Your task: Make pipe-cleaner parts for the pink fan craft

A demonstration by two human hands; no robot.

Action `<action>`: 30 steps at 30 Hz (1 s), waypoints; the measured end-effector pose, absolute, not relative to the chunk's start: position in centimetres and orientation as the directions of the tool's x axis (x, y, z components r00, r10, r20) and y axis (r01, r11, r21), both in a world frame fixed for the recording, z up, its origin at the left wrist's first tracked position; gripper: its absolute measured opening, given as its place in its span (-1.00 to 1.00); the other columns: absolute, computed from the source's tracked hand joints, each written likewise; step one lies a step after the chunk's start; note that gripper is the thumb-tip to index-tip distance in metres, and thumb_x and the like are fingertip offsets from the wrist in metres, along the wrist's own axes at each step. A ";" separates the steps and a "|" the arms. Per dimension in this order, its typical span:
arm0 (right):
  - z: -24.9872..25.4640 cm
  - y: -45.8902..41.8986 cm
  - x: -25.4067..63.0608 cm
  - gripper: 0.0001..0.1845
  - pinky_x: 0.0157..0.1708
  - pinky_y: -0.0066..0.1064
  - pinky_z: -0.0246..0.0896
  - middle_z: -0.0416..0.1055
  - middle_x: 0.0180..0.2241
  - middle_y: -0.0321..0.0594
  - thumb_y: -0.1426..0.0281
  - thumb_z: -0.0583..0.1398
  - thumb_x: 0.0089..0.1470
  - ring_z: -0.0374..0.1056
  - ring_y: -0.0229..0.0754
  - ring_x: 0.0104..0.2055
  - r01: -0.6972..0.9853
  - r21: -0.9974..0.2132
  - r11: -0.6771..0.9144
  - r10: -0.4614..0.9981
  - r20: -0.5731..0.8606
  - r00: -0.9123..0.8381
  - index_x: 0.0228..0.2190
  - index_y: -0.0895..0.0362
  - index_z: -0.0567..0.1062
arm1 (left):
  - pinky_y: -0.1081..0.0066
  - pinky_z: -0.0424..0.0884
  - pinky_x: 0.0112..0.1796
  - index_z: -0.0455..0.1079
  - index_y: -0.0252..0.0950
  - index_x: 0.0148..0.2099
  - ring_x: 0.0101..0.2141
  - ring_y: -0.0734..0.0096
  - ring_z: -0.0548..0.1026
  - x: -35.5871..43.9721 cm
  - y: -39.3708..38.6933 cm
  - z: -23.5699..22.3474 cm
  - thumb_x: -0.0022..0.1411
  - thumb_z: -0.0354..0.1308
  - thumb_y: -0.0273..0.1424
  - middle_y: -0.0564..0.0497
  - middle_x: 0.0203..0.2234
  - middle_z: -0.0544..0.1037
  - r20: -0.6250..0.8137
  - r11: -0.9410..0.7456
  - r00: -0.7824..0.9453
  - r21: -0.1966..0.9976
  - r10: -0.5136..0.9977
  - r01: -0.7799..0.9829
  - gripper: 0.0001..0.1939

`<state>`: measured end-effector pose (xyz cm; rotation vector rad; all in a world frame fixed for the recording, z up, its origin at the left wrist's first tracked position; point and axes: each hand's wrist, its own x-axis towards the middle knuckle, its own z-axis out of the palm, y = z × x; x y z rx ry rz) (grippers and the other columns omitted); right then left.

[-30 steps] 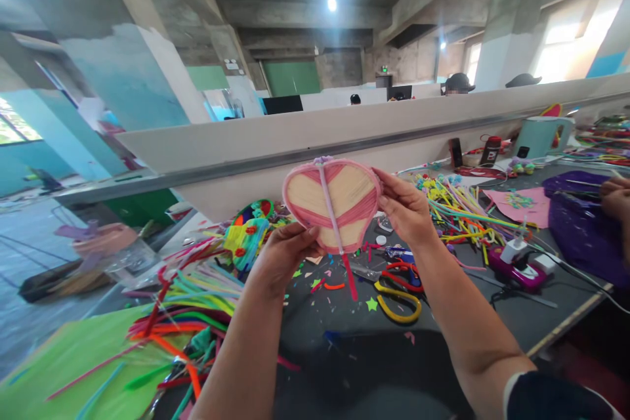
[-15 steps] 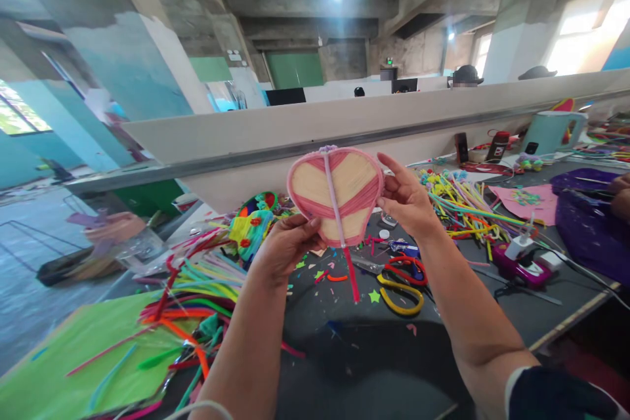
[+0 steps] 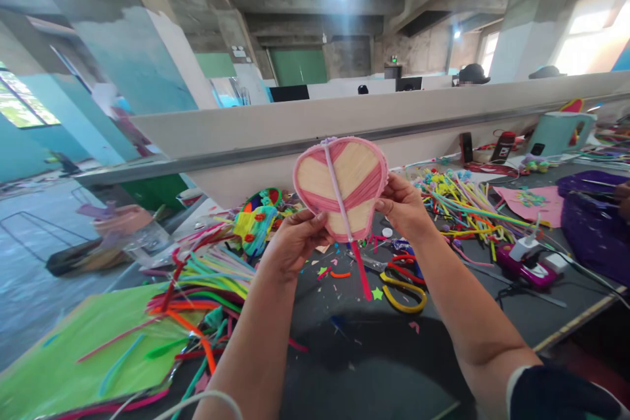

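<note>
Pinched between your left hand [image 3: 295,243] and right hand [image 3: 407,209], the pink fan [image 3: 340,190] (seemingly soft-rimmed) could bend if squeezed.

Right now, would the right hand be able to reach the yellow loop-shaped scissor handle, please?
Probably yes, once the right hand loosens its grip on the pink-and-cream heart-shaped panel; nothing appears to cover the yellow handle on the dark table.

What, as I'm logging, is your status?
Left hand, right hand gripping pink-and-cream heart-shaped panel above dark tabletop. Red-yellow-handled scissors below. Nothing blocking.
</note>
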<state>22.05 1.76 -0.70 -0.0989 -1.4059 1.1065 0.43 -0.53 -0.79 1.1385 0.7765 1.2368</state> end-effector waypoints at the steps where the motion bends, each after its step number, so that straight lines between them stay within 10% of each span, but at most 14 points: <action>1: -0.7 1.8 22.0 -0.52 -0.15 -0.40 0.36 0.50 -0.18 -0.27 0.41 0.35 -0.14 0.44 -0.26 -0.20 -0.546 -0.646 0.533 0.657 0.723 -0.215 -0.12 0.03 0.43 | 0.56 0.44 -0.62 0.45 -0.39 -0.42 -0.65 0.47 0.49 0.6 -0.6 -0.8 -0.10 0.37 -0.36 0.02 -0.64 0.53 0.120 -0.050 0.211 0.949 0.970 -0.313 -0.77; 30: -2.6 2.4 20.7 -0.48 -0.29 -0.42 0.36 0.53 -0.28 -0.23 0.22 0.39 -0.21 0.45 -0.22 -0.28 -0.434 -0.764 0.477 0.663 0.637 -0.393 -0.15 0.08 0.49 | 0.61 0.38 -0.61 0.43 -0.41 -0.39 -0.63 0.57 0.44 0.6 -0.9 -0.4 -0.05 0.34 -0.37 0.02 -0.60 0.51 0.175 -0.082 0.203 0.914 0.964 -0.398 -0.77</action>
